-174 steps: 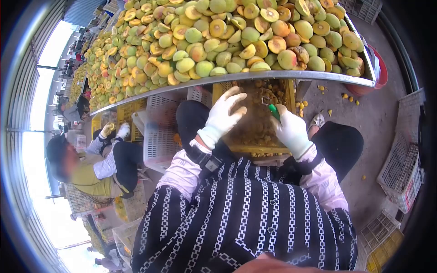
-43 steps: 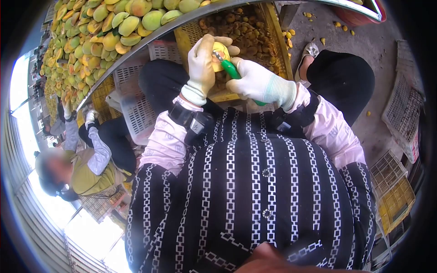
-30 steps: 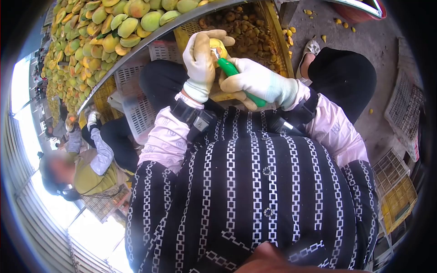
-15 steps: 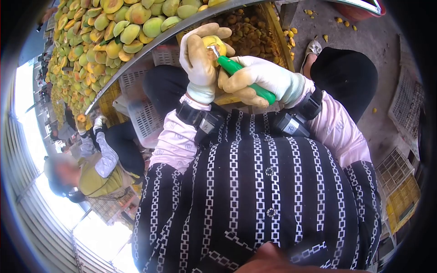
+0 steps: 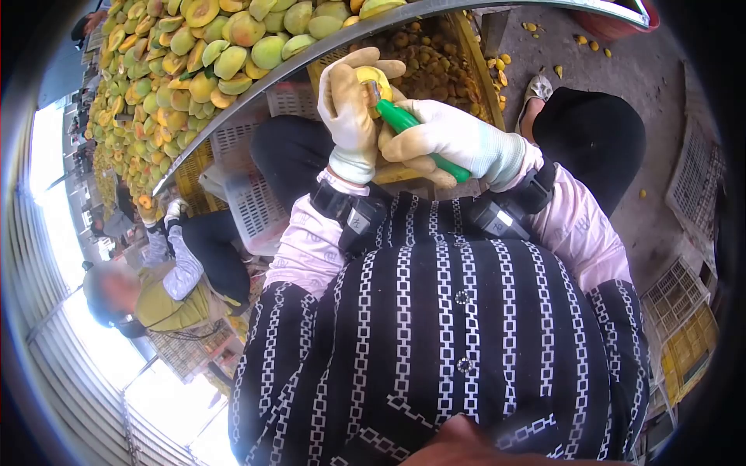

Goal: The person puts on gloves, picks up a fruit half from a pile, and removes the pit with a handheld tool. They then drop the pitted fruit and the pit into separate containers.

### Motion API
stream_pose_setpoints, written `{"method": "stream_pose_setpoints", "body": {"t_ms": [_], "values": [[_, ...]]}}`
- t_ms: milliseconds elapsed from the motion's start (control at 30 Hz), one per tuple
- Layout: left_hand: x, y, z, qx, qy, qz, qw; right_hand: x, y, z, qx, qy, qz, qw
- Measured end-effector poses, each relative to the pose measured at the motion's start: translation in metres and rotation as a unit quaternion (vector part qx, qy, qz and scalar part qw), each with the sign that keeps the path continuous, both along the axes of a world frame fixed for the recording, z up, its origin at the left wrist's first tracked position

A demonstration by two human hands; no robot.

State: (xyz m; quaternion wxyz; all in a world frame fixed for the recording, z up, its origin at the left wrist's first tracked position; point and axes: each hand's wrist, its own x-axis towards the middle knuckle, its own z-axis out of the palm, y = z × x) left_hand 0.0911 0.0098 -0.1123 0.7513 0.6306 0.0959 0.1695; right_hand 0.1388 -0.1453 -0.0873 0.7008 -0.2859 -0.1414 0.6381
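Observation:
Cupped in my left hand (image 5: pixel 347 109), in a white glove with a tan palm, is a yellow peach half (image 5: pixel 381 78). My right hand (image 5: pixel 447 140), gloved the same way, is wrapped round the green handle of a pitting tool (image 5: pixel 399 116). The tool's short metal tip is against the cut side of the peach. Just how deep the tip sits cannot be made out. Both hands are close together above a yellow crate (image 5: pixel 475 66) that has dark pits and peach scraps in it.
A metal-edged table (image 5: pixel 256 84) heaped with halved peaches (image 5: pixel 179 62) runs along the upper left. Below it stands a white basket (image 5: pixel 260 213). A co-worker (image 5: pixel 171 287) sits at left. Peach pieces lie on the floor at right, near stacked crates (image 5: pixel 688 342) and a red tub (image 5: pixel 622 27).
Both hands have shifted slightly right in view with the peach and tool. The peach is turned a little, and the tool's tip has moved on its cut face.

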Motion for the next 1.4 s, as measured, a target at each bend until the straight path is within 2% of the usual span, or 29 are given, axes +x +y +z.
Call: {"method": "stream_pose_setpoints", "body": {"t_ms": [33,100,133,267,333,367,433,467,633,700,733,767,833,867,900,933,967,1033,1067,1100,1167,1200,1233,1300,1367,1400], "values": [[0.001,-0.003,0.005,-0.017,-0.008,0.002,1.0,0.001,-0.001,0.003,0.035,0.04,0.014,0.999],[0.003,-0.009,0.01,-0.018,-0.004,0.001,1.0,-0.001,-0.002,0.009,0.03,0.072,0.002,0.997],[0.004,-0.012,0.01,-0.054,-0.01,0.015,0.998,-0.002,-0.002,0.01,0.023,0.104,-0.01,0.994],[0.008,-0.017,0.011,-0.114,0.006,0.051,0.992,-0.004,0.002,-0.001,0.025,0.015,-0.023,0.999],[0.01,-0.019,0.013,-0.087,-0.004,0.051,0.995,-0.002,-0.003,0.007,0.032,0.104,-0.017,0.994],[0.01,-0.02,0.014,-0.06,-0.015,0.052,0.997,-0.003,-0.002,0.006,0.032,0.105,-0.017,0.994],[0.013,-0.017,0.013,-0.087,-0.01,0.045,0.995,0.0,0.0,0.006,0.019,-0.004,-0.02,1.0],[0.015,-0.017,0.012,-0.114,-0.005,0.038,0.993,-0.001,0.002,0.01,-0.023,-0.072,-0.041,0.996],[0.016,-0.017,0.007,-0.003,-0.009,0.051,0.999,-0.008,0.001,0.001,0.012,0.032,-0.042,0.999],[0.022,-0.016,0.004,0.024,-0.015,0.082,0.996,-0.01,0.004,0.005,-0.039,-0.101,-0.102,0.989],[0.023,-0.015,0.003,0.024,-0.02,0.081,0.996,-0.015,0.017,-0.004,-0.217,-0.383,-0.187,0.878],[0.024,-0.012,0.0,0.012,0.0,0.105,0.994,-0.016,0.019,-0.01,-0.217,-0.386,-0.188,0.877],[0.025,-0.01,0.001,0.002,0.017,0.129,0.991,-0.011,0.02,-0.002,-0.187,-0.313,-0.169,0.916],[0.024,-0.009,0.002,0.012,0.04,0.147,0.988,-0.005,0.011,0.005,-0.224,-0.223,-0.141,0.938],[0.021,-0.008,0.003,0.022,0.063,0.167,0.984,-0.003,0.014,-0.02,-0.255,-0.396,-0.231,0.851],[0.019,0.002,0.0,-0.055,0.07,0.135,0.987,0.008,0.009,-0.03,-0.3,-0.568,-0.233,0.73],[0.014,0.006,0.0,-0.056,0.069,0.137,0.987,0.015,0.001,-0.038,-0.333,-0.714,-0.226,0.573],[0.009,0.011,0.003,-0.162,0.092,0.109,0.976,0.02,-0.006,-0.026,-0.339,-0.73,-0.212,0.554],[0.006,0.011,0.003,-0.173,0.093,0.099,0.976,0.017,-0.01,-0.008,-0.28,-0.545,-0.176,0.771],[0.004,0.01,0.003,-0.176,0.09,0.104,0.975,0.015,-0.011,0.003,-0.199,-0.311,-0.122,0.921],[-0.002,0.007,0.002,-0.198,0.123,0.072,0.97,0.01,-0.005,-0.015,-0.211,-0.321,-0.083,0.92],[-0.003,0.004,0.008,-0.151,0.157,0.065,0.974,0.01,-0.003,-0.035,-0.279,-0.551,-0.153,0.772],[-0.006,0.005,0.01,-0.151,0.155,0.063,0.974,0.012,-0.002,-0.039,-0.324,-0.735,-0.211,0.558],[-0.01,0.011,0.013,-0.227,0.136,0.046,0.963,0.019,-0.007,-0.035,-0.333,-0.721,-0.23,0.562],[-0.02,0.021,0.024,-0.34,0.132,0.017,0.931,0.022,-0.009,-0.031,-0.314,-0.678,-0.281,0.602],[-0.03,0.032,0.03,-0.309,0.126,0.028,0.942,0.021,-0.011,-0.033,-0.325,-0.678,-0.254,0.609]]}}
